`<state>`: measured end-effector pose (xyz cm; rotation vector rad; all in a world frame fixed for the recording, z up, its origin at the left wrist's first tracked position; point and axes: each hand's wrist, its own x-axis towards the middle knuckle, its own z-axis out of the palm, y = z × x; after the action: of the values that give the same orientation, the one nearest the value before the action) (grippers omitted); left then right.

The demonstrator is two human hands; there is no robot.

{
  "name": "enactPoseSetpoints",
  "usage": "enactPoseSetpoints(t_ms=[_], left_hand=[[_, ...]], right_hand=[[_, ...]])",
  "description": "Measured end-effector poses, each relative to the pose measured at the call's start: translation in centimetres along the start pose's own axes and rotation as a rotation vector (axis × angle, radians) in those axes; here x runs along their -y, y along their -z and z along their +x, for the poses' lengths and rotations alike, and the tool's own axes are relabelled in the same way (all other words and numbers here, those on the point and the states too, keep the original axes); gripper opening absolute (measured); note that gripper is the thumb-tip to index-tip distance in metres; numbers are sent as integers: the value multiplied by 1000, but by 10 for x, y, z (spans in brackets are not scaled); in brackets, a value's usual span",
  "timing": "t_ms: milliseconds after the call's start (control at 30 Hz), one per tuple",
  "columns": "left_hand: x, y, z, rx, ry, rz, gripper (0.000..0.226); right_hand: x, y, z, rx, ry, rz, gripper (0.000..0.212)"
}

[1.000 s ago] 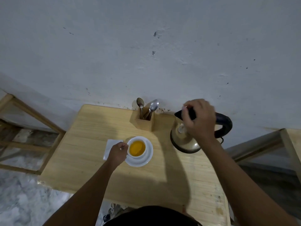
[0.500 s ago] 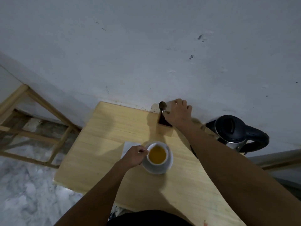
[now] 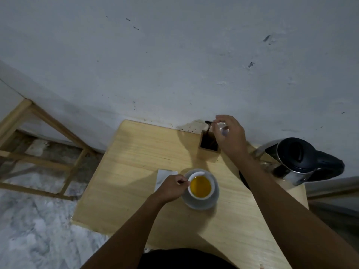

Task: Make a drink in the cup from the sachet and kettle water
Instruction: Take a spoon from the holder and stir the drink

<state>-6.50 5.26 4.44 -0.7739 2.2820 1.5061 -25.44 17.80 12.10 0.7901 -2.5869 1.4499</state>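
Note:
A white cup point(image 3: 200, 186) full of orange-yellow liquid stands on a white saucer point(image 3: 212, 200) in the middle of the wooden table point(image 3: 136, 181). My left hand point(image 3: 172, 188) pinches the cup's handle on its left side. My right hand point(image 3: 229, 135) is over the wooden spoon holder point(image 3: 208, 147) at the back, fingers closed on a blurred spoon point(image 3: 223, 131) lifted above it. Another dark spoon point(image 3: 208, 126) leans in the holder. The black-lidded steel kettle point(image 3: 299, 162) stands at the right. A white sachet point(image 3: 163, 176) lies flat left of the saucer, partly under my left hand.
The table's back edge meets the pale wall. A wooden frame point(image 3: 38, 136) stands on the marble floor to the left. The table's front left corner point(image 3: 77, 220) is close to my left forearm.
My right hand left the kettle, went to the spoon holder and now lifts a spoon out of it. My left hand has stayed on the cup's handle. The view shifted left.

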Motion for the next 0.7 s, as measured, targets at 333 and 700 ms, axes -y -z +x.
enactPoseSetpoints(t_ms=[333,700], left_hand=[[5,-5,2,-4,-9,-68,16],[10,-4,3,2,-52,-45,24]], right_hand=[[49,28,-102,-196,-347,558,5],[8,17,-170,408,-538,156,23]])
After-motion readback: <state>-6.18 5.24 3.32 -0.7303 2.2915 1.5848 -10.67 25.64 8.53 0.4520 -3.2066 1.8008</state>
